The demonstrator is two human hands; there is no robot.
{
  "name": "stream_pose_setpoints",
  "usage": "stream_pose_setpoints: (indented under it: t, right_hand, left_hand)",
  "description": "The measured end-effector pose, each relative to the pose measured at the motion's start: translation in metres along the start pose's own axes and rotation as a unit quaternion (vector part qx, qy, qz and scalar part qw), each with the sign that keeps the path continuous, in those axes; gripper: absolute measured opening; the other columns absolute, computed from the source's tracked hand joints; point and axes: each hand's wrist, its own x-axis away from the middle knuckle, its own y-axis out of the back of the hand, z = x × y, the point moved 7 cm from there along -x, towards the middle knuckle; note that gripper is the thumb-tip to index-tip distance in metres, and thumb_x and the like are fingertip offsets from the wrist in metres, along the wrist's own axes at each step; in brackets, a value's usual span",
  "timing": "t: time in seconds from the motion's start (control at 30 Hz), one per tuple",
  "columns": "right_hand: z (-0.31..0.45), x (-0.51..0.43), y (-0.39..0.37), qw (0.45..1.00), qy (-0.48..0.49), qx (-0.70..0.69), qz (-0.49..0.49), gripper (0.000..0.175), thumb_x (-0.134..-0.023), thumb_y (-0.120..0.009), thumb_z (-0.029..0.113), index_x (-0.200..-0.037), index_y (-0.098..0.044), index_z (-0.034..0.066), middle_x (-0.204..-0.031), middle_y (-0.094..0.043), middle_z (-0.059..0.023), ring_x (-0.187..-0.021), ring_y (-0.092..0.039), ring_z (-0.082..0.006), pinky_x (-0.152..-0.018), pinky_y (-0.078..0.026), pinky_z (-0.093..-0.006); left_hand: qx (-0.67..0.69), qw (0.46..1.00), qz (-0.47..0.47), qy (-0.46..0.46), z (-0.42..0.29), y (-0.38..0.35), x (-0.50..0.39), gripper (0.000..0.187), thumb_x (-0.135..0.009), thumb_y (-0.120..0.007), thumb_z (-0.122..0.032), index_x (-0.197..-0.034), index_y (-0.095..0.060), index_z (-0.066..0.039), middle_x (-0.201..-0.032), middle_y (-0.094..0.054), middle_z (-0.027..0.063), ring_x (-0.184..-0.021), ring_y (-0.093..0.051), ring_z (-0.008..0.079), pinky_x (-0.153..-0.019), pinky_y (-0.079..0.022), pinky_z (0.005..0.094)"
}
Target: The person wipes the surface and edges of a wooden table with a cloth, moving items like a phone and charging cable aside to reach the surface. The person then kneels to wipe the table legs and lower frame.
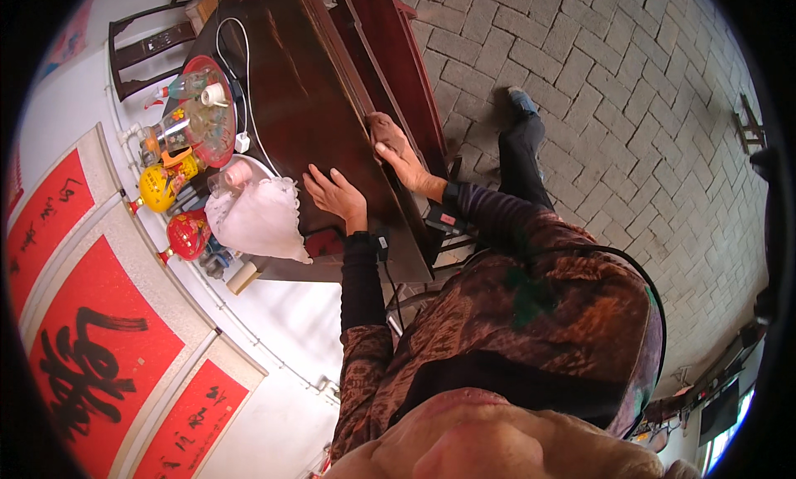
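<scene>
My right hand (407, 165) grips a brown cloth (384, 131) and presses it against the long edge of a dark wooden table (305, 100). The cloth is bunched under the fingers, with the thumb lying over it. My left hand (337, 196) lies flat on the tabletop with nothing in it, its fingers slightly apart. Near its wrist is a dark red flat object (324, 241), partly hidden by the sleeve. A white scalloped-edge cloth (258, 215) covers something beside the left hand. A white cable (245, 75) loops over the table to a white plug (242, 142).
A red round tray (229, 106) holds glasses, a spray bottle (194, 84) and a white roll (212, 95). Yellow (160, 187) and red (188, 235) rounded containers stand along the wall side. A dark red wooden bench (398, 62) adjoins the table above brick paving (597, 106).
</scene>
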Motion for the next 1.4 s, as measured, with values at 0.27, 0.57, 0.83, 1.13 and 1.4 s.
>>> stream_pose_setpoints:
  t: [0.27,0.57,0.83,1.13,1.4]
  right_hand:
    - [0.015,-0.174,-0.011,0.879,0.308,0.363,-0.001,0.045,-0.109,-0.047,0.031,-0.132,-0.057,-0.0065,-0.146,-0.050,-0.0196,-0.141,-0.043,-0.0351,-0.115,-0.034,-0.0391]
    - [0.019,-0.368,-0.009,0.940,0.217,0.255,-0.065,0.047,-0.107,-0.052,0.036,-0.140,-0.058,0.0029,-0.139,-0.062,-0.0148,-0.130,-0.056,-0.0287,-0.109,-0.044,-0.0390]
    - [0.015,-0.287,-0.014,0.995,0.085,0.052,0.017,0.021,-0.108,-0.053,0.029,-0.111,-0.055,0.0093,-0.092,-0.049,0.0021,-0.078,-0.047,-0.0088,-0.066,-0.040,-0.0267]
    - [0.017,-0.202,-0.012,0.980,0.142,0.107,0.093,0.023,-0.108,-0.050,0.031,-0.110,-0.053,0.0081,-0.088,-0.045,0.0015,-0.072,-0.042,-0.0096,-0.064,-0.038,-0.0268]
    - [0.011,-0.116,-0.005,0.972,0.121,0.178,0.093,0.030,-0.109,-0.046,0.029,-0.119,-0.055,0.0026,-0.112,-0.053,-0.0085,-0.111,-0.051,-0.0248,-0.103,-0.039,-0.0379]
  left_hand:
    - [-0.009,1.000,0.023,0.009,0.003,-0.002,0.000,0.057,-0.107,-0.045,-0.036,-0.157,-0.039,-0.010,-0.163,-0.033,0.0223,-0.150,-0.032,0.0395,-0.118,-0.026,0.0537]
    - [-0.004,1.000,0.024,0.019,-0.004,0.003,-0.002,0.057,-0.105,-0.046,-0.033,-0.156,-0.041,-0.008,-0.162,-0.034,0.0234,-0.148,-0.034,0.0420,-0.119,-0.027,0.0538]
    - [-0.002,1.000,0.004,-0.010,-0.002,0.002,0.001,0.058,-0.108,-0.042,-0.040,-0.157,-0.040,-0.009,-0.162,-0.034,0.0227,-0.148,-0.034,0.0406,-0.117,-0.029,0.0534]
    - [-0.006,1.000,-0.009,-0.019,0.001,-0.002,0.002,0.058,-0.109,-0.042,-0.042,-0.156,-0.041,-0.009,-0.160,-0.037,0.0223,-0.147,-0.035,0.0393,-0.115,-0.030,0.0546]
    - [0.008,1.000,-0.011,-0.006,0.003,-0.004,0.001,0.059,-0.106,-0.047,-0.040,-0.156,-0.041,-0.009,-0.161,-0.035,0.0228,-0.149,-0.032,0.0382,-0.116,-0.026,0.0552]
